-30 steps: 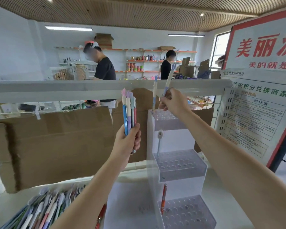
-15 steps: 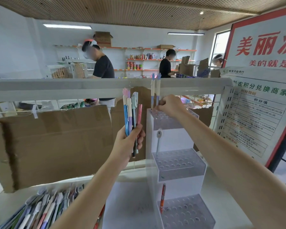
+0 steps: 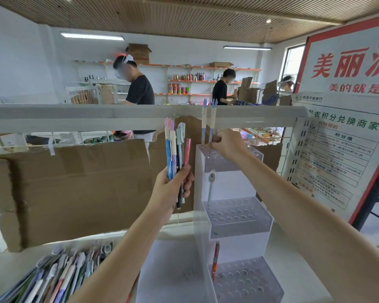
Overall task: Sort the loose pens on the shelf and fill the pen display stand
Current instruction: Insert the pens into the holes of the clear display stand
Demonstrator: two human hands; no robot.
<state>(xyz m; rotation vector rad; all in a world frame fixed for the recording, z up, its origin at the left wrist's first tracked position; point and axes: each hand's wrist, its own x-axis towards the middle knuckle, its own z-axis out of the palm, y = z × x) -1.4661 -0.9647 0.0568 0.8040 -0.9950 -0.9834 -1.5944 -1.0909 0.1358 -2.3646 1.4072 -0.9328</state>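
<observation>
The pen display stand (image 3: 232, 186) is clear acrylic dotted with round holes, its tiers tinted lilac; an orange-red pen (image 3: 216, 258) stands at 6 o'clock of it; at 9 o'clock, a bunch of blue, lilac, teal and pink pens (image 3: 176, 149); brown cardboard (image 3: 74, 189) beyond

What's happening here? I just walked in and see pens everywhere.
A person is filling a tiered acrylic pen display stand. Their right hand is at the top tier beside two upright bunny-topped pens. Their left hand grips a bunch of pens. The middle and bottom tiers hold one pen each. Loose pens lie on the shelf.
</observation>
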